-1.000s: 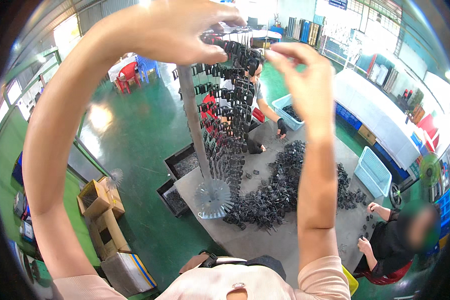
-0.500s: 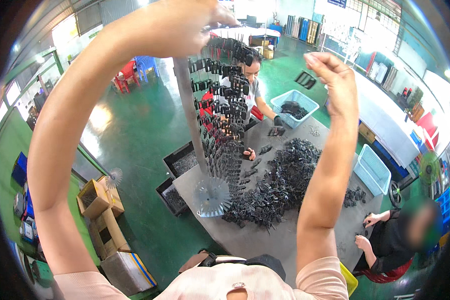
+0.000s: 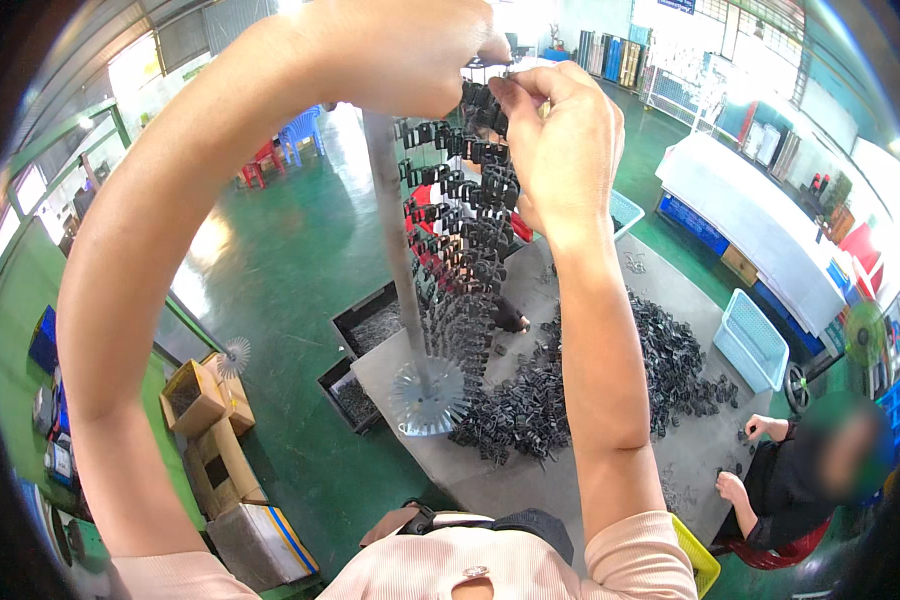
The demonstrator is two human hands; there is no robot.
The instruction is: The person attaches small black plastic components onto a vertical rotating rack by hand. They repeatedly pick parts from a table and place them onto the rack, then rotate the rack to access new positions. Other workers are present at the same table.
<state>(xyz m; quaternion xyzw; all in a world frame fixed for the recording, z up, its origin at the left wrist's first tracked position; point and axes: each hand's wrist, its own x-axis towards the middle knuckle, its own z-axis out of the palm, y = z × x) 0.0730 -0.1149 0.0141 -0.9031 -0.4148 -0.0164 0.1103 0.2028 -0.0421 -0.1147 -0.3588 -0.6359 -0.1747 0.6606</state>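
Before me stands a rack with a grey metal pole [image 3: 390, 220] and a slotted metal disc [image 3: 422, 408] low down. Strands of small black plastic buckles [image 3: 467, 190] hang around it. My left hand [image 3: 410, 65] is raised at the rack's top, fingers curled, their grip mostly hidden. Close beside it, my right hand [image 3: 565, 140] pinches thumb and finger at the top of a strand. A black buckle [image 3: 484, 112] shows just below those fingertips, partly covered by the hand.
A large heap of black buckles [image 3: 520, 405] lies on the grey table [image 3: 690, 265]. A blue basket [image 3: 750, 340] stands at its right edge. A co-worker's hands [image 3: 745, 455] work at the lower right. Cardboard boxes [image 3: 220, 460] and black bins [image 3: 355, 395] stand left.
My right hand has moved left from over the table to the rack's top, bringing the black buckle it held. My left hand has shifted slightly right. The far co-worker is now mostly hidden.
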